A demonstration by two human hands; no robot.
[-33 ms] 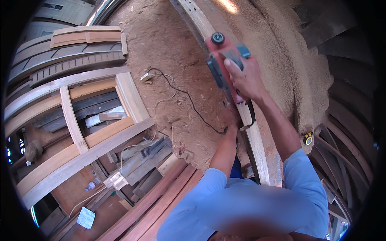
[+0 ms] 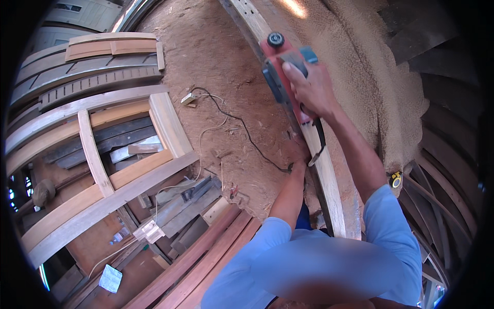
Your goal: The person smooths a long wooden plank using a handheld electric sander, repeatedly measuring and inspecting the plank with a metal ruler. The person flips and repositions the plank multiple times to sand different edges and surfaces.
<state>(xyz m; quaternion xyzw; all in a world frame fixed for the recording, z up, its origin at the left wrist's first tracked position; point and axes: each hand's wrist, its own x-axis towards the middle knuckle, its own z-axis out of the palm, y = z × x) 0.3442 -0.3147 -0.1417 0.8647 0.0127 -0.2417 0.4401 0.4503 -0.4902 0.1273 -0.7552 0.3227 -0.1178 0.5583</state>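
Note:
A red and dark electric hand planer (image 2: 282, 77) with a round black front knob rests on a long pale wooden beam (image 2: 329, 193). Wrapped around the planer's grey handle is my right hand (image 2: 313, 91), its thumb lying along the top. My left hand (image 2: 298, 148) is low beside the left edge of the beam, just behind the planer. Its fingers are blurred and partly hidden, so I cannot make out what they grip. From the planer's rear a dark cord (image 2: 321, 139) loops down across the beam toward my left wrist.
A black cable (image 2: 247, 135) runs over the dusty ground to a pale socket block (image 2: 188, 99). Wooden frames (image 2: 95, 154) and stacked boards (image 2: 180, 262) lie to the left. Sawdust (image 2: 383, 103) is heaped on the right, with a yellow tape measure (image 2: 395, 179) at its edge.
The planer and my right hand have shifted slightly farther along the beam, away from me. My left hand stays in nearly the same place beside the beam.

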